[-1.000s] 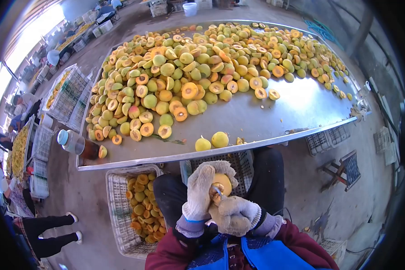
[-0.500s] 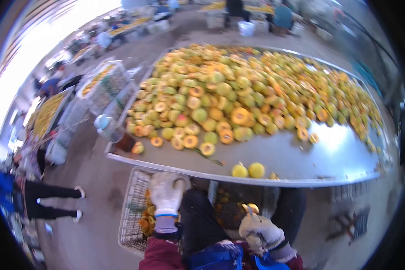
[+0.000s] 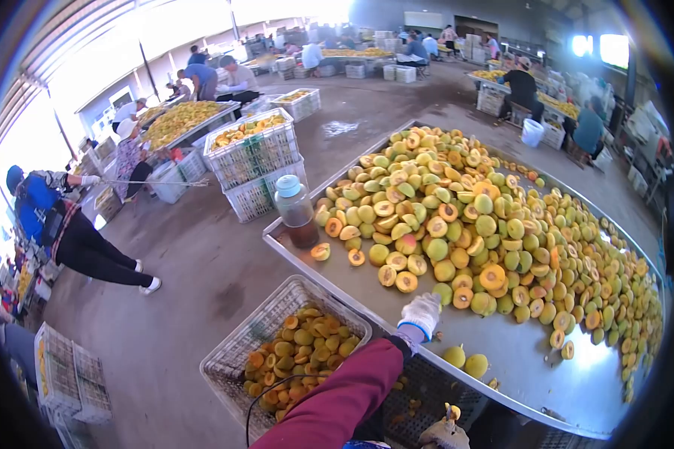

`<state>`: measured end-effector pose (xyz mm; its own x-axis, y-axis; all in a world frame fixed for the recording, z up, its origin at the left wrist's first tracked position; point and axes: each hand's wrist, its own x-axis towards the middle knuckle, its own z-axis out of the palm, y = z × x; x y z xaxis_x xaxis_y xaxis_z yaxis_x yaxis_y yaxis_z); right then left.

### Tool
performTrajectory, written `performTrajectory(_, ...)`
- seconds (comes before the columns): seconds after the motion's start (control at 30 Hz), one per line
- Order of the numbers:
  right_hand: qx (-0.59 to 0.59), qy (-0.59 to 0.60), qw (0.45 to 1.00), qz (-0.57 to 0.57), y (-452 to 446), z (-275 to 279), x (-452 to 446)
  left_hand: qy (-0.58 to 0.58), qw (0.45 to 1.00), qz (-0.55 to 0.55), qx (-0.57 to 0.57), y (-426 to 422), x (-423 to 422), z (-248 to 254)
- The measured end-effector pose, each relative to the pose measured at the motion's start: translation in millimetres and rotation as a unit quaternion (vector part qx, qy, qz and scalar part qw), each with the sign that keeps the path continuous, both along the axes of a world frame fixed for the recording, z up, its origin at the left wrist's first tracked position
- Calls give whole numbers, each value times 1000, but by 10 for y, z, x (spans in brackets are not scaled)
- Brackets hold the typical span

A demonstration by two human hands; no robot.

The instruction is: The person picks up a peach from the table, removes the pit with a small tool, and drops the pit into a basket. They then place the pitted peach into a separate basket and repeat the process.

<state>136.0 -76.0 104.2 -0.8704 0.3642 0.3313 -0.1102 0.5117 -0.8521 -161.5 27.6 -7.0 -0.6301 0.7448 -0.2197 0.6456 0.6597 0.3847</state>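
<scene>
My left hand (image 3: 421,313), in a white glove, reaches over the metal table (image 3: 518,367). Its fingers are closed at a green fruit (image 3: 443,292) on the near edge of the large pile of halved yellow-green fruit (image 3: 494,224). Low in the view my right hand (image 3: 445,435), in a soiled glove, is closed, with a small brownish-orange piece (image 3: 452,411) sticking up above its fingers. What else it grips is hidden. Two yellow fruits, one (image 3: 454,355) beside the other (image 3: 475,365), lie near the table's front edge.
A crate (image 3: 296,280) of pitted halves stands on the floor left of the table. On the table's left corner is a blue-lidded bottle (image 3: 296,211). Stacked crates (image 3: 253,161) stand beyond it. A person (image 3: 67,224) walks at far left; others sit at distant tables.
My left hand has moved from over the floor crate to the fruit on the table. My right hand is lower in view. The view has swung up and left, showing more of the hall.
</scene>
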Motion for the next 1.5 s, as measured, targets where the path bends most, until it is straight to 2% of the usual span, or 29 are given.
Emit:
performTrajectory(0.03, -97, -55, 994, -13, -40, -14, 11, -8, 999, -27, 18, -36, 13, -60)
performTrajectory(0.1, -335, -166, 926, -50, -99, -46, 13, -12, 998, -45, 36, -181, 14, -142)
performTrajectory(0.17, -480, -203, 848, -91, -111, -153, 25, -201, 966, -37, 161, -347, 68, 20)
performTrajectory(0.23, -558, -210, 792, -135, -95, -271, 48, -458, 866, 55, 194, -560, 293, 562)
performTrajectory(0.3, -445, -173, 869, -133, -64, -646, 147, -562, 785, -24, 258, -792, 545, 651)
performTrajectory(0.37, -306, -188, 904, -230, -2, -1042, 184, -556, 752, -199, 293, -876, 902, 394)
performTrajectory(0.4, -228, -196, 907, -295, 69, -1474, 226, -310, 808, -366, 342, -1070, 958, 557)
performTrajectory(0.43, -172, -189, 897, -361, 181, -2203, 379, -324, 803, -373, 334, -1176, 937, 668)
performTrajectory(0.47, -124, -300, 873, -365, -7, -817, 39, -207, 886, -270, 314, -1234, 922, 780)
performTrajectory(0.5, -238, -312, 847, -358, -73, -197, -141, -81, 940, -168, 286, -1270, 910, 856)
performTrajectory(0.53, -355, -279, 821, -348, -132, 209, -225, -308, 899, -88, 298, -1307, 883, 825)
performTrajectory(0.57, -478, -208, 795, -308, -125, 50, -116, -517, 810, 2, 277, -1343, 871, 774)
performTrajectory(0.6, -409, -252, 821, -309, -145, -8, -85, -597, 734, -13, 324, -1400, 904, 777)
performTrajectory(0.63, -491, -234, 794, -272, -186, 325, -190, -673, 647, -17, 359, -1462, 947, 773)
performTrajectory(0.73, -382, -328, 835, -222, -230, 329, -227, -755, 547, 61, 356, -1559, 1115, 1116)
performTrajectory(0.77, -280, -329, 867, -247, -261, 350, -254, -743, 571, 52, 345, -1554, 1147, 1028)
performTrajectory(0.83, -284, -307, 878, -232, -282, 175, -231, -730, 583, 54, 352, -1612, 1225, 1027)
performTrajectory(0.87, -291, -310, 872, -243, -294, 221, -231, -698, 623, 59, 349, -1613, 1265, 1034)
performTrajectory(1.0, -198, -321, 892, -250, -287, 345, -230, -681, 640, 20, 357, -1637, 1284, 975)
performTrajectory(1.07, -101, -264, 922, -264, -324, 227, -188, -598, 661, -29, 453, -1603, 1265, 990)
performTrajectory(1.1, -103, -264, 921, -267, -324, 227, -177, -576, 652, -1, 493, -1593, 1286, 1045)
performTrajectory(1.17, 34, -345, 897, -274, -310, 232, -165, -421, 777, -154, 442, -1622, 1200, 1101)
performTrajectory(1.2, 35, -340, 901, -269, -293, 202, -163, -423, 777, -155, 439, -1618, 1166, 1123)
performTrajectory(1.27, 33, -353, 894, -274, -286, 161, -154, -161, 893, -255, 336, -1603, 1146, 1144)
performTrajectory(1.3, 34, -363, 889, -278, -273, 156, -144, -161, 892, -257, 335, -1600, 1202, 1133)
performTrajectory(1.33, 0, -377, 887, -267, -263, 176, -129, -342, 854, -136, 367, -1603, 1285, 1113)
performTrajectory(1.37, -3, -376, 887, -269, -284, 191, -115, -506, 775, -8, 379, -1609, 1333, 1099)
performTrajectory(1.43, -84, -301, 910, -274, -320, 232, -100, -566, 743, 7, 356, -1615, 1325, 1109)
performTrajectory(1.5, -145, -291, 910, -257, -318, 280, -93, -728, 588, 52, 349, -1637, 1384, 1091)
